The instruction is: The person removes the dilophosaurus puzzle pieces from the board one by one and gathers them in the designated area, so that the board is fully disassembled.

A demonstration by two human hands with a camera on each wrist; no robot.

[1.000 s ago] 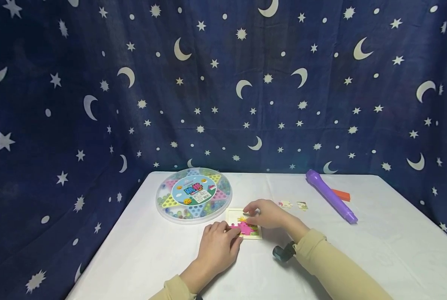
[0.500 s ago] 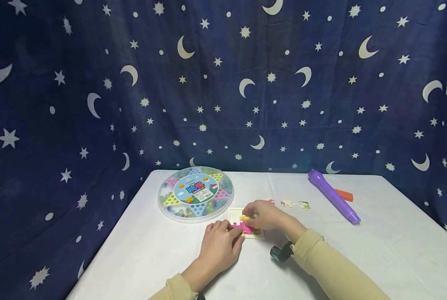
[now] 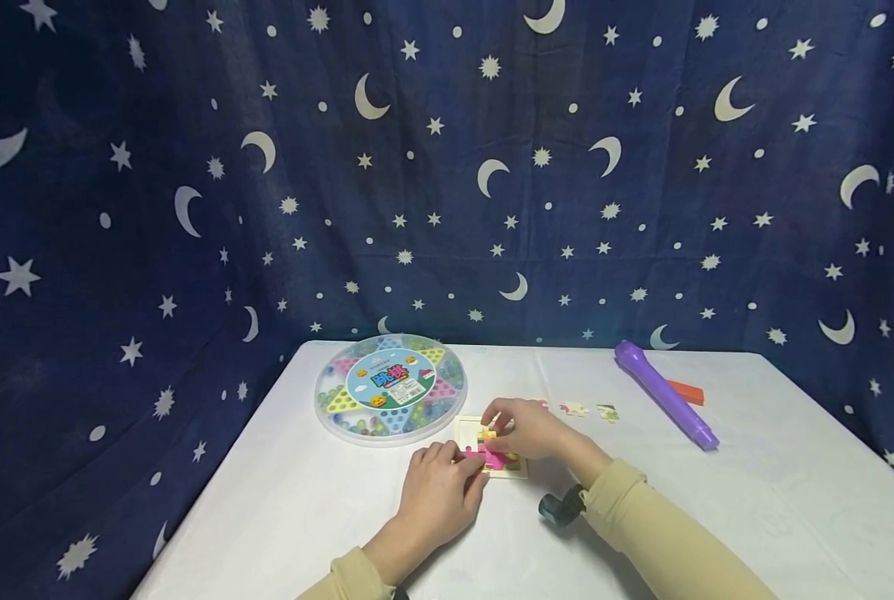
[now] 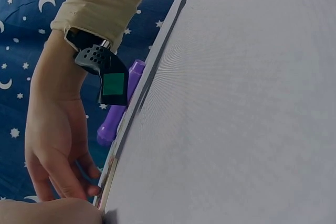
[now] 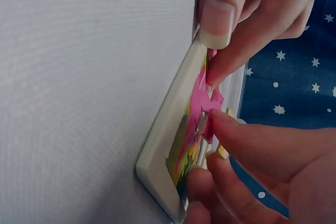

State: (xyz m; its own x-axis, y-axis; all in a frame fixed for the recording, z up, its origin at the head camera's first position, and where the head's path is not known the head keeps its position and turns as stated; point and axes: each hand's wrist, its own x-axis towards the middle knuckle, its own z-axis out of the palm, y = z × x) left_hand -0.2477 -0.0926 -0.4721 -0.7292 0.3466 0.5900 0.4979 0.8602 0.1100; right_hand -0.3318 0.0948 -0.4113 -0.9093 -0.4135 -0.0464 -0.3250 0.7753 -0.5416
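Note:
A small square jigsaw puzzle tray with a pale rim lies on the table, partly filled with pink, yellow and green pieces. My left hand holds the tray's near left corner, its thumb at the rim and a finger on the pink pieces. Over the tray, my right hand pinches a pink puzzle piece between thumb and fingers, tilted up from the pieces around it. A yellow piece edge shows beside those fingertips. In the left wrist view, the right hand reaches down to the tray.
Behind the right hand lie loose puzzle pieces. A round clear marble-game case stands at the back left. To the right are a purple club-shaped stick and an orange block. A starry curtain hangs behind the table.
My right hand has shifted slightly left over the tray, its fingers working at the pink piece. The left hand stays on the tray corner. The head view has moved a little.

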